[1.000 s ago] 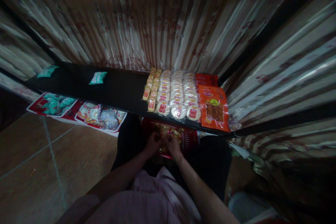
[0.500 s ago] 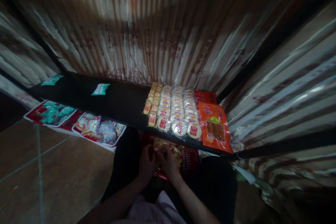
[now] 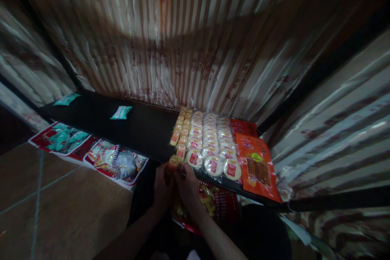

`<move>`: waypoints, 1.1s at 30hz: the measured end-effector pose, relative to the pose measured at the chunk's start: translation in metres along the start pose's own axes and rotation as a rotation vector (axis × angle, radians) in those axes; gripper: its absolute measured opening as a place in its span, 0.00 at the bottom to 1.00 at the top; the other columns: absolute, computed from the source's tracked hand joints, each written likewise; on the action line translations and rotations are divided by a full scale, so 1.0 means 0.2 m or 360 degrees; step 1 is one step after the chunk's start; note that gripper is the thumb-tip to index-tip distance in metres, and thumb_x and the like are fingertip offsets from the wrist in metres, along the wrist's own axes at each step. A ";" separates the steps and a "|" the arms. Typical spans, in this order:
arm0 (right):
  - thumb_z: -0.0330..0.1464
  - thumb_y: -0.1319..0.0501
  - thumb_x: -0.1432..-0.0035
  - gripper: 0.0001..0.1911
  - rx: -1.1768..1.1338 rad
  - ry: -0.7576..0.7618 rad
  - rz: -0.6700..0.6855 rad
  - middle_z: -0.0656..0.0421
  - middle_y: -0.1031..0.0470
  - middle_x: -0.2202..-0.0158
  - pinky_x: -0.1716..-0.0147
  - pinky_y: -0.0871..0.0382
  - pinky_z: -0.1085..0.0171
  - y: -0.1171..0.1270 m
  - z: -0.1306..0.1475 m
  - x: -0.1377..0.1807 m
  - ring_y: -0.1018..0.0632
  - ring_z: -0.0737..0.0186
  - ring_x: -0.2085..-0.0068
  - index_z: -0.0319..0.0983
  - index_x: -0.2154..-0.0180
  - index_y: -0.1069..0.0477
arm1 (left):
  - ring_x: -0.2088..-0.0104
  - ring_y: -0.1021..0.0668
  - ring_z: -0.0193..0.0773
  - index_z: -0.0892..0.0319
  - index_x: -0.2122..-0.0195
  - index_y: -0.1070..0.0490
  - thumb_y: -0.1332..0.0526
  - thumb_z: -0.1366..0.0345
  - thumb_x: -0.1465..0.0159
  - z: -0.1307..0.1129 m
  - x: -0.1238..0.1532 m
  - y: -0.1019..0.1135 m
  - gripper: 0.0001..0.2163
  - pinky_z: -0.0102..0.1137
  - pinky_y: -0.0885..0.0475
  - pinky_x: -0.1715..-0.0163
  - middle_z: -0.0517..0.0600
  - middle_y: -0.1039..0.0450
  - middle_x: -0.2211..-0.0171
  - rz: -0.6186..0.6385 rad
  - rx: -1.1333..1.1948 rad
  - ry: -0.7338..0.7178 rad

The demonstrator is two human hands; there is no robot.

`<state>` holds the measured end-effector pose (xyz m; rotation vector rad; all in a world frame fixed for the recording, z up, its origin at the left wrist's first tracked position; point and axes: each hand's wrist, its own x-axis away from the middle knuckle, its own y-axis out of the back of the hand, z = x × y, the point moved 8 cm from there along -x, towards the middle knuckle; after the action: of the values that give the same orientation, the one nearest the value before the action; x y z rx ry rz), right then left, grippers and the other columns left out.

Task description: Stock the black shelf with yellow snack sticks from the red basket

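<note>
My left hand and my right hand are closed together just in front of the black shelf's near edge. Between their fingertips is a small wrapped snack in clear film, mostly covered by the fingers. Right behind it lie two columns of yellow wrapped snacks on the shelf. To their right are rows of round white wrapped crackers. Below my right hand a red box holds several yellow wrapped pieces.
Orange packets lie at the right end of the black shelf. Two teal packets lie farther left. Below the shelf's left part, a red and white box holds teal and white packets. Striped sheeting hangs behind.
Both hands have moved up and slightly left from over the red box to the shelf edge, carrying the small wrapped snack. The camera view has shifted a little.
</note>
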<state>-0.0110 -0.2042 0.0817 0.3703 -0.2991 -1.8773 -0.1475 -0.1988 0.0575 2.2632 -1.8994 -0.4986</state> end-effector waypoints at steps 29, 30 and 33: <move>0.26 0.50 0.47 0.20 0.0533 0.0571 0.0094 0.48 0.25 0.54 0.52 0.31 0.57 -0.29 0.13 -0.28 0.25 0.55 0.53 0.33 0.53 0.30 | 0.57 0.27 0.38 0.57 0.55 0.32 0.45 0.69 0.41 0.12 -0.51 -0.15 0.13 0.35 0.30 0.54 0.50 0.30 0.59 0.0003 0.0183 -0.0082; 0.26 0.50 0.47 0.21 0.0534 0.0575 0.0097 0.47 0.26 0.53 0.51 0.31 0.56 -0.29 0.12 -0.29 0.25 0.54 0.52 0.33 0.52 0.30 | 0.57 0.27 0.38 0.56 0.56 0.32 0.45 0.68 0.41 0.13 -0.51 -0.16 0.12 0.35 0.31 0.54 0.50 0.30 0.60 0.0000 0.0196 -0.0071; 0.26 0.50 0.47 0.23 0.0519 0.0590 0.0123 0.48 0.27 0.51 0.49 0.33 0.55 -0.30 0.11 -0.29 0.27 0.54 0.50 0.34 0.50 0.31 | 0.58 0.27 0.38 0.57 0.58 0.31 0.45 0.68 0.41 0.14 -0.52 -0.16 0.11 0.36 0.31 0.53 0.49 0.29 0.61 -0.0007 0.0218 -0.0042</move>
<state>-0.0528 -0.1299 0.0848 0.9025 -0.3612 -1.6446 -0.1413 -0.0886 0.0379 2.3556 -1.9997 -0.4125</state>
